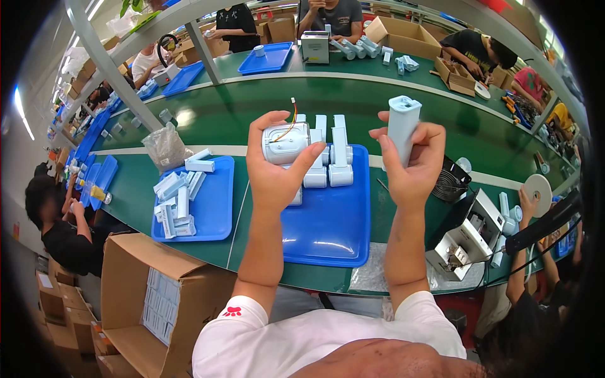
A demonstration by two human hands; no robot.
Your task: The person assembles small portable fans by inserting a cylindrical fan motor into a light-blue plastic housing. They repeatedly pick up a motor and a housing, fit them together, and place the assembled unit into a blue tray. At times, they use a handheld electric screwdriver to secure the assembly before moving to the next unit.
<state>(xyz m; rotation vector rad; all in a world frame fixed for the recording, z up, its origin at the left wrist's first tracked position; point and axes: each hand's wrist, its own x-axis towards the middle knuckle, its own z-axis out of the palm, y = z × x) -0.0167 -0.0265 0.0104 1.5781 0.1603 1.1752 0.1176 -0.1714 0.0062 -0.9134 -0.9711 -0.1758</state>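
My left hand [277,165] is closed around a pale blue rounded housing [287,142], with thin coloured wires [292,120] and a small white plug sticking up from it. In my right hand [413,160] a pale blue hollow handle [403,123] stands nearly upright, its open end at the top. The two parts are apart, held above a blue tray [324,236]. At the tray's far end lie several assembled pale blue units [340,154], each a rounded body with a handle; my left hand partly hides some.
Left, a blue tray [220,214] holds loose handles [183,201]; a clear bag [166,148] lies behind. An open carton [135,302] stands below. Right are a white machine [466,236], a black coil [450,179] and a white reel [537,194]. Co-workers sit across and beside the green bench.
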